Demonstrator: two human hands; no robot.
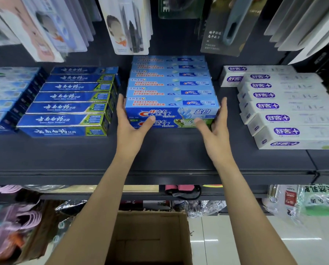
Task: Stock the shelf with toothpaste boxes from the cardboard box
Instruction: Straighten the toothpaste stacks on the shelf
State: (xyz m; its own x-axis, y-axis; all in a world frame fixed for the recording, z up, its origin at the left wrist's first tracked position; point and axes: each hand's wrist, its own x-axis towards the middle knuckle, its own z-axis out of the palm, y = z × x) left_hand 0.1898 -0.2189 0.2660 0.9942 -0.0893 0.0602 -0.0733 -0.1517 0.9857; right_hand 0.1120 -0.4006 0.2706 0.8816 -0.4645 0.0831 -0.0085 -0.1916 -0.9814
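Note:
A stack of light blue Crest toothpaste boxes (171, 87) sits in the middle of the dark shelf (159, 155), in two layers. The front top box (171, 111) is blue; under it lies a green-ended one (179, 123). My left hand (130, 127) presses against the stack's left end, fingers along the side and thumb on the front. At the right end my right hand (215, 129) mirrors it, thumb on the lower front box. Below, the open cardboard box (150, 238) stands on the floor and looks empty inside.
Dark blue toothpaste boxes (70, 104) fill the shelf to the left, white and purple ones (286, 108) to the right. Carded toothbrushes (129, 25) hang above the stack. A lower shelf holds bagged goods (12, 217). White tiled floor (236, 241) lies right of the carton.

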